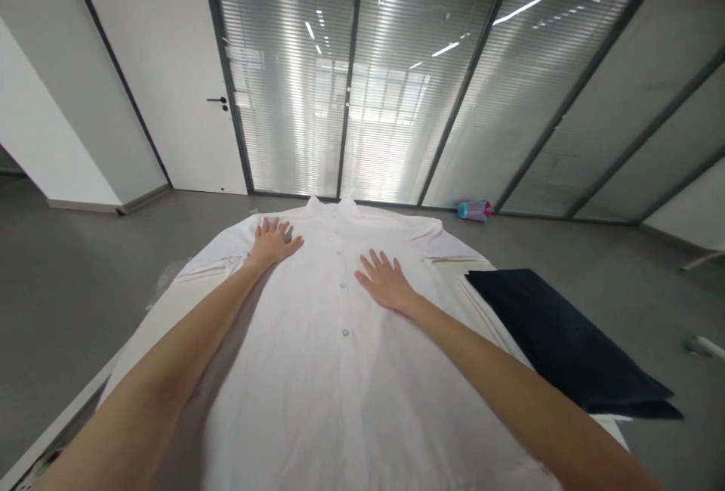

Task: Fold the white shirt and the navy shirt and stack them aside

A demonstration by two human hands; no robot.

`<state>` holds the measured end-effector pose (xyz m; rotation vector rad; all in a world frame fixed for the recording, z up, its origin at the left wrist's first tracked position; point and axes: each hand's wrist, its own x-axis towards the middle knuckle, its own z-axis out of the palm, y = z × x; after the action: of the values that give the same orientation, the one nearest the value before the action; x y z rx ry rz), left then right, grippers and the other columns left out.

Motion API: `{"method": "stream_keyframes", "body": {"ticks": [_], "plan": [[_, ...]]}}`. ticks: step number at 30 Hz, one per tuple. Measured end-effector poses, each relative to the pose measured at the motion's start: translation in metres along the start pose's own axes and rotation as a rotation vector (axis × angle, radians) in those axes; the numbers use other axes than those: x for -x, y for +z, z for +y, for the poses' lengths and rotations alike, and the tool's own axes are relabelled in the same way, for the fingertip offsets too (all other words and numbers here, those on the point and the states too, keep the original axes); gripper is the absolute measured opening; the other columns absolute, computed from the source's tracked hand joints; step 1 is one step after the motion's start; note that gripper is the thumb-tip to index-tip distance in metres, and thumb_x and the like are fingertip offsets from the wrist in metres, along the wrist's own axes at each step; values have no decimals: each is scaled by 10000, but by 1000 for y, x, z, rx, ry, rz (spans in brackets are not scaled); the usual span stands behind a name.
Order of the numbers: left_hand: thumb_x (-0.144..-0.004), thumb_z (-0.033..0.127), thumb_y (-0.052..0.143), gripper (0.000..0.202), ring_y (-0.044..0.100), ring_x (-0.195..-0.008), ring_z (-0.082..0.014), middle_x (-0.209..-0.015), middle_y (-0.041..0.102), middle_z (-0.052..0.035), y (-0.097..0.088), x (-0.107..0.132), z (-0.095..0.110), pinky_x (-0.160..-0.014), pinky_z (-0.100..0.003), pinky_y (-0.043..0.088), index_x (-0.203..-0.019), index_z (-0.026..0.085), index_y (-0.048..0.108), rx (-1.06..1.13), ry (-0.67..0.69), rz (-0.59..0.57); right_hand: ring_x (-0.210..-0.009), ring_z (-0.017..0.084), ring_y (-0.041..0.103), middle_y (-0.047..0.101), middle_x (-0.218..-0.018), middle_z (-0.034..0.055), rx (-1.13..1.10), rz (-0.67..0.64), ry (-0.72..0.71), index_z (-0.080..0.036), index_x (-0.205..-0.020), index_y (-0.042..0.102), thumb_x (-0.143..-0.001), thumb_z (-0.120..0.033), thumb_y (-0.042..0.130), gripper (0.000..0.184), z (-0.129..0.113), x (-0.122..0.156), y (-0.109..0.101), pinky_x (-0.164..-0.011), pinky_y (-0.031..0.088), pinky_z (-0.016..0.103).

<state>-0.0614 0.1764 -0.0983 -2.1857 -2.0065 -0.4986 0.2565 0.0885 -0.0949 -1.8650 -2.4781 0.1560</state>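
A white button-up shirt (317, 370) lies spread face up on the table, its collar at the far end and its buttons running down the middle. Flat on the upper left of the shirt rests my left hand (273, 242), fingers spread, near the sleeve. My right hand (385, 281) lies on the chest just right of the button line, its fingers also apart. Neither hand grips the cloth. The short sleeves stretch out to both sides, and the lower hem is partly hidden by my right forearm and the frame's edge.
Dark navy folded cloth (566, 340) lies on a pale folded stack at the table's right side. The cream table surface (152, 325) shows at left. On the grey floor beyond sits a blue and red striped object (474, 210) by the glass partition (390, 83). A white door (170, 75) stands back left.
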Motion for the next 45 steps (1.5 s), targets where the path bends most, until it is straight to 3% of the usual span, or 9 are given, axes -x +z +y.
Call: {"method": "stream_keyframes", "body": {"ticks": [3, 5, 9, 13, 17, 23, 27, 35, 45], "plan": [[-983, 452, 352, 556, 203, -1506, -278, -1584, 358, -114, -13, 9, 5, -1213, -450, 175, -1427, 149, 493, 23, 164, 185, -1519, 333, 118, 175, -1654, 85, -6, 36, -15, -234, -1584, 270, -941, -728, 56, 839, -16, 23, 2, -1210, 84, 555], [-996, 377, 332, 477, 244, -1495, -247, -1555, 414, -91, -24, 17, 14, -1219, -440, 172, -1361, 168, 558, 21, 285, 202, -1513, 340, 147, 200, -1648, 98, -4, 49, -2, -231, -1575, 296, -941, -733, 68, 841, -19, 29, 0, -1207, 105, 552], [-980, 307, 382, 401, 364, -1438, -256, -1486, 507, -79, -46, 44, 55, -1196, -456, 257, -1282, 189, 618, 93, 396, 146, -1502, 353, 185, 231, -1637, 111, 8, 81, 2, -229, -1564, 327, -949, -730, 103, 823, -20, 31, -2, -1199, 126, 566], [-972, 408, 459, 412, 464, -1372, -248, -1485, 508, -88, -63, 94, 109, -1148, -421, 373, -1302, 211, 607, 242, 529, 24, -1492, 306, 242, 292, -1616, 107, 4, 131, 2, -215, -1544, 367, -994, -657, 139, 741, -18, 33, -1, -1201, 165, 525], [-982, 539, 430, 525, 331, -1462, -299, -1580, 377, -85, -70, 150, 134, -1181, -481, 315, -1412, 252, 524, 296, 702, -126, -1484, 252, 277, 342, -1590, 126, -27, 170, -36, -165, -1511, 415, -1031, -571, 150, 682, -15, 34, -1, -1205, 186, 458], [-983, 626, 348, 628, 201, -1509, -311, -1626, 282, -49, -60, 190, 131, -1213, -553, 157, -1536, 327, 343, 235, 757, -315, -1506, 296, 206, 268, -1620, 126, -12, 86, -57, -191, -1538, 376, -1009, -629, 177, 715, -8, 56, -9, -1208, 142, 522], [-986, 618, 345, 628, 210, -1507, -306, -1630, 264, -52, -59, 191, 132, -1213, -537, 160, -1542, 327, 334, 212, 750, -300, -1521, 304, 125, 161, -1646, 133, -6, 4, -30, -183, -1583, 261, -1002, -635, 181, 740, 2, 95, -9, -1215, 127, 518], [-989, 624, 335, 631, 235, -1500, -304, -1620, 289, -67, -60, 193, 132, -1207, -530, 182, -1537, 312, 353, 224, 748, -271, -1519, 283, 129, 170, -1639, 134, -8, 29, -61, -162, -1577, 279, -992, -657, 157, 775, 16, 196, -2, -1229, 143, 498], [-1000, 617, 312, 616, 199, -1511, -295, -1621, 284, -58, -64, 192, 131, -1213, -516, 165, -1532, 311, 365, 248, 751, -276, -1519, 234, 132, 156, -1639, 21, -33, 60, -52, -298, -1575, 257, -1000, -615, 274, 657, 28, 291, -3, -1245, 154, 503]]}}
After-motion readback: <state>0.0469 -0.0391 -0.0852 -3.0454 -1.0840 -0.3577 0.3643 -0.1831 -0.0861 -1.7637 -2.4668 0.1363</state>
